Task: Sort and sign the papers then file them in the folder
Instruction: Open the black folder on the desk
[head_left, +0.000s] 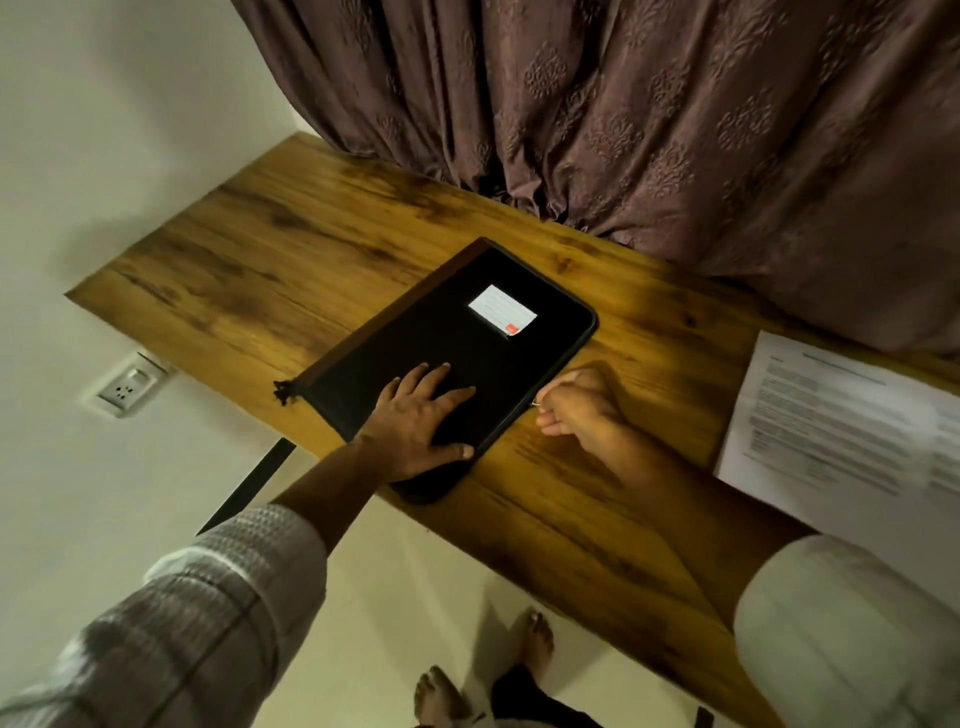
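- The black folder (452, 353) lies closed and flat on the wooden desk (260, 270), turned at a slant, with a white label (501, 309) on its cover.
- My left grip (415, 421) rests on the near end of the folder, palm down, fingers straight and spread apart.
- My right grip (576, 410) sits just beside the folder's right edge, fingers curled together and pinched on a small metal zip pull (536, 402).
- The printed papers (841, 415) lie on the desk well to the right of the folder, apart from it.
- A brown patterned curtain (623, 104) hangs behind the folder, its hem reaching the desk.
- A wall socket (127, 389) shows left of the folder, below the desk edge.
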